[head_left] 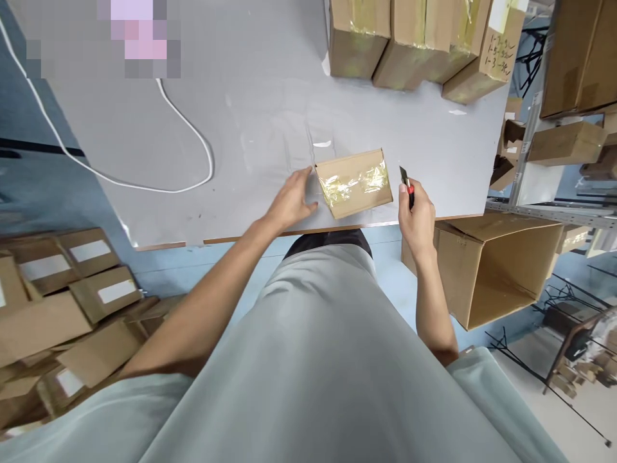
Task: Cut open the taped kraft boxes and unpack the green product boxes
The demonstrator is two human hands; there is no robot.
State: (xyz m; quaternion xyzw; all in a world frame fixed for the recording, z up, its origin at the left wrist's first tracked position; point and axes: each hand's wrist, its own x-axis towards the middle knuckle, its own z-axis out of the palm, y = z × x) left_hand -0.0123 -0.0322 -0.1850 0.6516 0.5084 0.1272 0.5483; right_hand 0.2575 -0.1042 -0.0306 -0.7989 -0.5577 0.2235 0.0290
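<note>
A small cardboard box (357,200) sealed with shiny clear tape lies near the front edge of the grey table (250,148). At its left side is my left hand (292,198), fingers apart and curved toward the box; whether the fingertips touch its corner I cannot tell. My right hand (417,215) is closed around a utility knife (409,191) with a black and red handle, just right of the box. The dark blade points up and left, apart from the cardboard.
Several taped cartons (409,64) stand at the table's back right. A white cable (190,128) loops across the left side. Below the right edge sits a large open carton (506,267); a pile of boxes (72,321) lies lower left. Shelving (527,161) stands at the right.
</note>
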